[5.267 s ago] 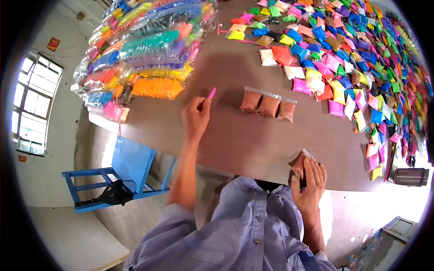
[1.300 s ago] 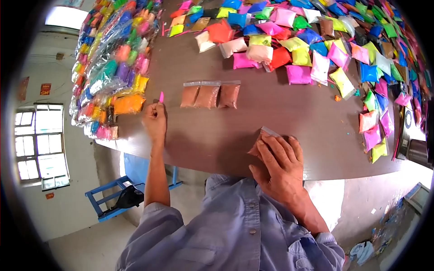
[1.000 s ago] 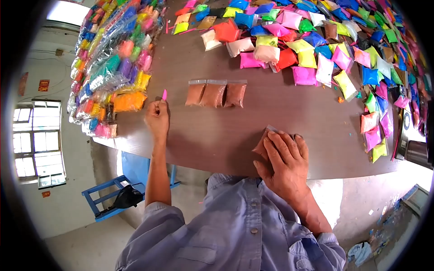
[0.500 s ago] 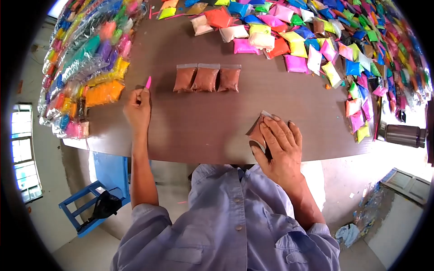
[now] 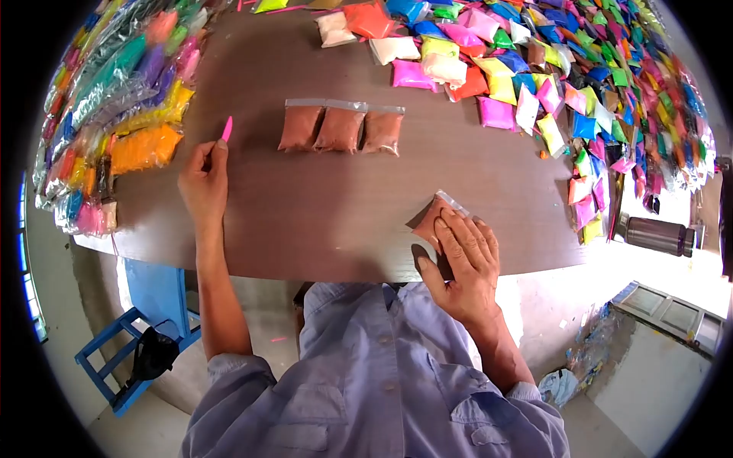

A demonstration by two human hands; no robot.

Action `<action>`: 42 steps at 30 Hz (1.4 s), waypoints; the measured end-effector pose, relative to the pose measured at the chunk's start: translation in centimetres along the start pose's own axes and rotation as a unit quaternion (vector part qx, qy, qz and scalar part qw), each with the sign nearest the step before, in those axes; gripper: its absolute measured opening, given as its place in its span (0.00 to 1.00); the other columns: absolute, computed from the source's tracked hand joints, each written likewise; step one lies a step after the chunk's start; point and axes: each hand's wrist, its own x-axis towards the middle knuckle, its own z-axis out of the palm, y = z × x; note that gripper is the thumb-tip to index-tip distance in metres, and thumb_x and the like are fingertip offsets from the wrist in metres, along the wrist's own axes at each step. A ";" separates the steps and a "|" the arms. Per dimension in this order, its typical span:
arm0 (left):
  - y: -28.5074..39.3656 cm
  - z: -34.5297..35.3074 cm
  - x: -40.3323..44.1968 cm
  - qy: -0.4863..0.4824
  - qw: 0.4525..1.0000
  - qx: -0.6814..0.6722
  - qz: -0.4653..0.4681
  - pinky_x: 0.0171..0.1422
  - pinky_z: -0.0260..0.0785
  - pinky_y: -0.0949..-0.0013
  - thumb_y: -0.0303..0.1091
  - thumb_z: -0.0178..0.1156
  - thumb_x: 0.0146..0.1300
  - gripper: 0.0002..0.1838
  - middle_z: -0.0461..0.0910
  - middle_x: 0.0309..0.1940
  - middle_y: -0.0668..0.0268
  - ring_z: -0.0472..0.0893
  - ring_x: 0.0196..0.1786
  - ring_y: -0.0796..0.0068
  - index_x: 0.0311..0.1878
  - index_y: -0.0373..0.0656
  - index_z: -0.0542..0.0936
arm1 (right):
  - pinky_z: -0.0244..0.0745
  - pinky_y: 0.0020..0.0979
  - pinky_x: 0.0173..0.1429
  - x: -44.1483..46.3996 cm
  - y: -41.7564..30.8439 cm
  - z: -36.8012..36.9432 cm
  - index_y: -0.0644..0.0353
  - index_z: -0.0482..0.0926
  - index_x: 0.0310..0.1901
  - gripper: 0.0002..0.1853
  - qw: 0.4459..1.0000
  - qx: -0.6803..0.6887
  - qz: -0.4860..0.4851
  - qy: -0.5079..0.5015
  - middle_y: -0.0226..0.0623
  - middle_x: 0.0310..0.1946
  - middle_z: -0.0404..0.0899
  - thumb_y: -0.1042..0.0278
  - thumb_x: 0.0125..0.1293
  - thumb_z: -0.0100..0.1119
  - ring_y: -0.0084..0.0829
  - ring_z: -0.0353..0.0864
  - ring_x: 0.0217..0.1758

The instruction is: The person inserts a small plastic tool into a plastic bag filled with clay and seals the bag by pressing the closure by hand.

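Note:
My left hand (image 5: 205, 179) is closed around a thin pink plastic stick with a pointed tip (image 5: 227, 128), which sticks up past the thumb. Toward the table's front edge, my right hand (image 5: 467, 263) lies with fingers stretched over a small clear packet of reddish-brown material (image 5: 429, 219). The fingers cover its right part, and the thumb is spread away from it. Between and beyond my hands, three similar brown packets stand side by side in a row: a left one (image 5: 301, 128), a middle one (image 5: 339, 130) and a right one (image 5: 383, 132).
Colourful small packets (image 5: 498, 113) cover the back and right of the brown table (image 5: 305, 206). Larger clear bags of coloured packets (image 5: 145, 149) are heaped at the left. A metal bottle (image 5: 655, 235) lies at the right; a blue stool (image 5: 114, 362) stands below left.
The view has shifted, so the table's contents appear farther left. My right thumb has moved back from the packet's edge, and more of the packet shows. My left hand still grips the pink stick.

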 end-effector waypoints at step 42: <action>-0.2 0.1 0.0 0.021 1.000 0.016 0.004 0.39 0.72 0.70 0.40 0.71 0.77 0.13 0.82 0.27 0.67 0.77 0.31 0.80 0.45 0.39 0.89 | 0.76 0.53 0.73 0.9 0.3 -0.1 0.64 0.89 0.54 0.21 0.998 0.009 -0.050 0.020 0.44 0.61 0.88 0.69 0.58 0.78 0.47 0.87 0.64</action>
